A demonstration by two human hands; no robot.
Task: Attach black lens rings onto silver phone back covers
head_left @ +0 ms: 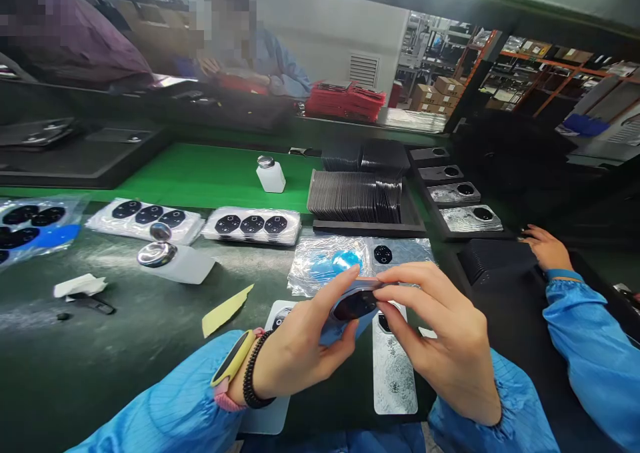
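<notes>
Above the work table, both of my hands hold a bluish phone back panel [341, 333] with a dark round camera area. My left hand [305, 343] grips it between thumb and fingers from the left. The fingertips of my right hand [445, 336] pinch the panel's right edge beside the dark camera area; whether a small part is also between them is hidden. Below, a silver phone back panel [395, 379] lies flat near my right hand. Another pale panel [265, 416] is partly covered by my left wrist. A yellow paper piece [226, 311] lies to the left.
Packs of black camera covers [253, 225] sit behind. A white pump bottle [271, 176] stands on the green mat [215, 173]; another bottle [183, 263] is nearer. A rack of dark panels [356, 198] stands centrally. At right are stacked panels [467, 219] and a co-worker's hand [547, 247].
</notes>
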